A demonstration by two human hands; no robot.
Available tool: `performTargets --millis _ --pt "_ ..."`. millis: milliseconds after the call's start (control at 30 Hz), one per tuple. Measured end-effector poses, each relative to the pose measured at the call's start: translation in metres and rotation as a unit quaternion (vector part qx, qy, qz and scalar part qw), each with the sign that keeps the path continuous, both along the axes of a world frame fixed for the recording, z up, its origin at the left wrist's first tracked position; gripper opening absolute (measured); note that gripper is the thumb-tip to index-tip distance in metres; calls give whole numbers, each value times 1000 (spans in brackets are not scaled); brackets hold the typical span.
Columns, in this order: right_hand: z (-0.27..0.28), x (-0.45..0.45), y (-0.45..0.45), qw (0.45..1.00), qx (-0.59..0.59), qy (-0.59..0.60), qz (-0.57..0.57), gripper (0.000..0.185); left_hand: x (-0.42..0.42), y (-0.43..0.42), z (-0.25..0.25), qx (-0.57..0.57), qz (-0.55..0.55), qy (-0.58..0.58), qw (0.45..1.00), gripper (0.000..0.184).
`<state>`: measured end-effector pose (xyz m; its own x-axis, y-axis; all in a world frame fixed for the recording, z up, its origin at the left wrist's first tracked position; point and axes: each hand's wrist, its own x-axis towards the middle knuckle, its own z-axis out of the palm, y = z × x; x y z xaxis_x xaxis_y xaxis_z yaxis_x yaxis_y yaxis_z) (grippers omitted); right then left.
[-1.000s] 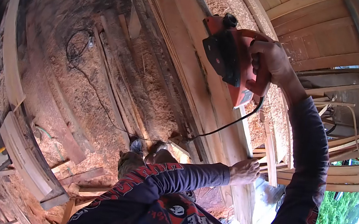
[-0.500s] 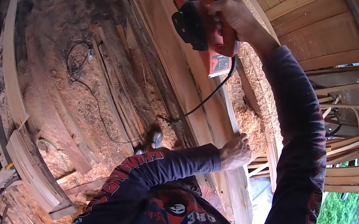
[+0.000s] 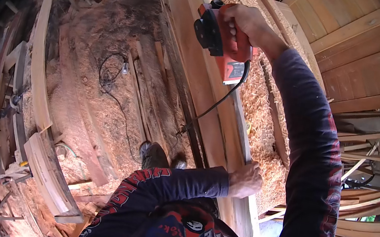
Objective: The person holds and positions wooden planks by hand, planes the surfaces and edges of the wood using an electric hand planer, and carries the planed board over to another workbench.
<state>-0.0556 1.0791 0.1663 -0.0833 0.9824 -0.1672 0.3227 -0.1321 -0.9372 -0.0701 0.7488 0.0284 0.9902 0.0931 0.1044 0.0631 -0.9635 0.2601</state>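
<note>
My right hand is wrapped around the handle of a red and black electric planer. The planer sits over the far part of a long wooden plank, and its black cord trails down across the wood. Closer to my body, my left hand is closed over the right edge of the same plank, its fingertips mostly hidden. Curly wood shavings lie thick along the plank's right side.
On the floor at left lie a coiled cord, loose boards and scattered sawdust. A long curved plank and a thick beam stand further left. Wooden panels and stacked strips line the right. My shoe shows below.
The view has turned, so the floor and planks appear further right. A shoe and trouser leg now show beside the plank. My right hand still grips the planer, and my left stays on the edge.
</note>
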Motion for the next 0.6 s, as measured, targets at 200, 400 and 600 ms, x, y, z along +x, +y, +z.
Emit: performTargets --millis 200,400,600 --pt "0 -23 66 1000 -13 26 -11 15 -25 72 0 1 -1 -81 997 14" --pt "6 -45 152 999 -29 3 -13 16 -50 177 7 -10 -44 -100 994 15" --pt "1 -75 279 999 -32 -19 -5 15 -68 283 -18 -12 -33 -109 993 17"
